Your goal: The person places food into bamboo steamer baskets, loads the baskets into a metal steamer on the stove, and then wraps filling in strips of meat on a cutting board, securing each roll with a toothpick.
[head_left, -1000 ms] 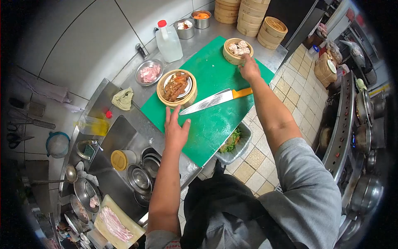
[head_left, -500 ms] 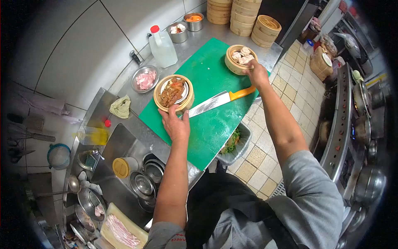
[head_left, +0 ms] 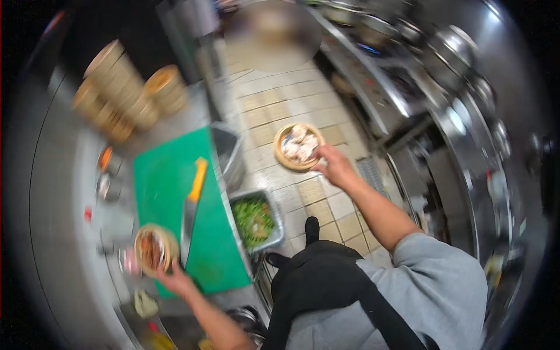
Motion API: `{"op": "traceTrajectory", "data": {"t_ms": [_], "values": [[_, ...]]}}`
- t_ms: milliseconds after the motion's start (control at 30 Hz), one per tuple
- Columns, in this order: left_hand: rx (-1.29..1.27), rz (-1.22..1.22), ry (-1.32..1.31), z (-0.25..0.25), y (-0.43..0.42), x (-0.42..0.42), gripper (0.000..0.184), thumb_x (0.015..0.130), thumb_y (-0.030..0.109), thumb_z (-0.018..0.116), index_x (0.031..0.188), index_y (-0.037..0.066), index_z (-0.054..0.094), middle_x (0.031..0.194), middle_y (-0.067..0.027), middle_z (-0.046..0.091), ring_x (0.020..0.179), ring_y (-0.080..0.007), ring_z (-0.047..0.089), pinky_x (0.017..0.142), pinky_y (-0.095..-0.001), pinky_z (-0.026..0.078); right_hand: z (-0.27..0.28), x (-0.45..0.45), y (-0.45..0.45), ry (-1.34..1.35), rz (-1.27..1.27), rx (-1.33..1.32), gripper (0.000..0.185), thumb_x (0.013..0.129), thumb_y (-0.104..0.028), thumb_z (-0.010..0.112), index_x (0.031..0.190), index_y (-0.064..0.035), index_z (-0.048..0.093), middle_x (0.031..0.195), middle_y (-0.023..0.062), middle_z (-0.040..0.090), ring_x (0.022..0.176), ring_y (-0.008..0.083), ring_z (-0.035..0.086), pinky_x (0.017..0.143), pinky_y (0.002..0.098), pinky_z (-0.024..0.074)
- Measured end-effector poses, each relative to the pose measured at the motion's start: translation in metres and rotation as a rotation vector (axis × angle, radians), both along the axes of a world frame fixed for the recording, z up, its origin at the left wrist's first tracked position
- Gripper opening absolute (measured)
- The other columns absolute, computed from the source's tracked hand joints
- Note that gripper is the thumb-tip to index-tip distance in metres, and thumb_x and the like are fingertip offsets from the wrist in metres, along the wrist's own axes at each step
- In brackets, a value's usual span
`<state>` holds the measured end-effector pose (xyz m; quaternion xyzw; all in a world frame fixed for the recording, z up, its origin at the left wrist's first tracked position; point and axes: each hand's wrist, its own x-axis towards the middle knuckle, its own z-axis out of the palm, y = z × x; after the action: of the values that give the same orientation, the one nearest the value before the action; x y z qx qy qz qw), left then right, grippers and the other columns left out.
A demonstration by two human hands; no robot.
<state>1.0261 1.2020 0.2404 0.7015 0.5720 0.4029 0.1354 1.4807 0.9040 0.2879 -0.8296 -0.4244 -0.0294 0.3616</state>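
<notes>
My right hand (head_left: pixel 339 168) is closed on the rim of a small round bamboo steamer (head_left: pixel 281 158), held in the air over the tiled floor. Several pale pleated dumplings (head_left: pixel 300 144) sit inside it. On the left, my left hand (head_left: pixel 178 282) grips the near edge of a second bamboo steamer (head_left: pixel 170 248), which holds reddish-brown food (head_left: pixel 153 251) in a metal dish. This steamer stands at the edge of a green cutting board (head_left: pixel 169 169). Beside it on the board lies a knife (head_left: pixel 192 204) with a yellow handle. Motion blurs the left side.
Stacked bamboo steamers (head_left: pixel 125 87) stand at the counter's far end. A bin of green leaves (head_left: pixel 254 221) is below the board's right edge. Metal cups (head_left: pixel 109 186) and a jug (head_left: pixel 115 224) line the wall. A stove (head_left: pixel 402 81) with a blue flame is on the right.
The view has swung right. My right hand has carried the dumpling steamer off the cutting board, out over the floor. My left hand remains at the other steamer, and the knife still lies on the board.
</notes>
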Motion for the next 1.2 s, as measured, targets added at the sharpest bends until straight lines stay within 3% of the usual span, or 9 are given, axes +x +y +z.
{"op": "traceTrajectory", "data": {"t_ms": [233, 300, 400, 433, 533, 600, 867, 1000, 1200], "values": [[0.069, -0.153, 0.230, 0.047, -0.025, 0.037, 0.037, 0.084, 0.011, 0.076, 0.113, -0.003, 0.058, 0.111, -0.0175, 0.062, 0.104, -0.0305, 0.056, 0.094, -0.0406, 0.046, -0.013, 0.009, -0.168, 0.180, -0.351, -0.039, 0.039, 0.070, -0.014, 0.082, 0.100, -0.0108, 0.058, 0.105, 0.0100, 0.059, 0.102, 0.0330, 0.060, 0.085, 0.0416, 0.0496], [0.134, -0.236, 0.304, 0.080, -0.072, 0.088, 0.020, 0.093, 0.009, 0.060, 0.109, -0.002, 0.061, 0.114, -0.0206, 0.060, 0.096, -0.0311, 0.057, 0.082, -0.0385, 0.050, -0.023, 0.020, -0.214, 0.181, -0.425, -0.033, 0.039, 0.070, -0.014, 0.082, 0.100, -0.0107, 0.058, 0.106, 0.0101, 0.059, 0.103, 0.0329, 0.060, 0.086, 0.0415, 0.0496], [0.220, -0.376, 0.073, 0.069, -0.100, 0.155, 0.014, 0.093, 0.009, 0.061, 0.097, -0.004, 0.061, 0.102, -0.0215, 0.062, 0.087, -0.0337, 0.059, 0.077, -0.0372, 0.054, -0.030, 0.041, -0.274, 0.222, -0.531, -0.035, 0.039, 0.070, -0.013, 0.083, 0.100, -0.0104, 0.058, 0.106, 0.0106, 0.059, 0.106, 0.0328, 0.059, 0.087, 0.0413, 0.0494], [0.017, -0.446, -0.244, 0.064, -0.104, 0.179, 0.019, 0.092, 0.017, 0.065, 0.098, 0.000, 0.064, 0.097, -0.0211, 0.063, 0.087, -0.0350, 0.060, 0.080, -0.0412, 0.054, -0.025, 0.048, -0.293, 0.235, -0.550, -0.042, 0.039, 0.070, -0.014, 0.083, 0.100, -0.0104, 0.058, 0.107, 0.0106, 0.059, 0.105, 0.0331, 0.059, 0.087, 0.0416, 0.0493], [-0.038, -0.514, -0.076, 0.028, -0.127, 0.250, 0.033, 0.082, 0.005, 0.075, 0.109, -0.001, 0.057, 0.108, -0.0131, 0.060, 0.101, -0.0261, 0.055, 0.092, -0.0374, 0.046, -0.026, 0.065, -0.342, 0.291, -0.625, -0.050, 0.038, 0.070, -0.015, 0.083, 0.099, -0.0106, 0.058, 0.107, 0.0108, 0.059, 0.104, 0.0338, 0.059, 0.086, 0.0419, 0.0493], [-0.194, -0.697, -0.190, 0.028, -0.160, 0.313, 0.033, 0.077, -0.004, 0.075, 0.105, -0.002, 0.056, 0.107, -0.0132, 0.059, 0.101, -0.0249, 0.055, 0.095, -0.0367, 0.044, -0.023, 0.077, -0.364, 0.224, -0.723, -0.037, 0.038, 0.070, -0.014, 0.083, 0.099, -0.0103, 0.058, 0.106, 0.0110, 0.059, 0.103, 0.0342, 0.060, 0.085, 0.0420, 0.0492], [-0.164, -1.258, -0.037, 0.009, -0.271, 0.568, 0.035, 0.073, -0.001, 0.080, 0.101, 0.002, 0.058, 0.104, -0.0096, 0.060, 0.103, -0.0226, 0.057, 0.094, -0.0349, 0.045, -0.023, 0.125, -0.403, 0.240, -1.000, 0.126, 0.036, 0.070, -0.010, 0.081, 0.096, -0.0088, 0.056, 0.107, 0.0119, 0.059, 0.104, 0.0356, 0.059, 0.086, 0.0421, 0.0484], [-0.118, -1.566, -0.073, -0.008, -0.316, 0.704, 0.040, 0.068, 0.003, 0.084, 0.098, 0.004, 0.058, 0.115, -0.0195, 0.059, 0.109, -0.0374, 0.057, 0.095, -0.0420, 0.045, -0.015, 0.152, -0.414, 0.205, -1.096, 0.048, 0.033, 0.072, -0.006, 0.078, 0.096, -0.0077, 0.056, 0.107, 0.0127, 0.059, 0.104, 0.0363, 0.059, 0.086, 0.0415, 0.0478], [-0.160, -1.895, -0.162, -0.012, -0.410, 0.884, 0.042, 0.066, 0.004, 0.085, 0.099, 0.005, 0.060, 0.136, -0.0238, 0.050, 0.122, -0.0413, 0.052, 0.099, -0.0407, 0.045, -0.011, 0.185, -0.417, 0.276, -1.312, 0.052, 0.035, 0.071, -0.007, 0.078, 0.098, -0.0064, 0.057, 0.111, 0.0148, 0.060, 0.107, 0.0363, 0.059, 0.090, 0.0406, 0.0477]]}}
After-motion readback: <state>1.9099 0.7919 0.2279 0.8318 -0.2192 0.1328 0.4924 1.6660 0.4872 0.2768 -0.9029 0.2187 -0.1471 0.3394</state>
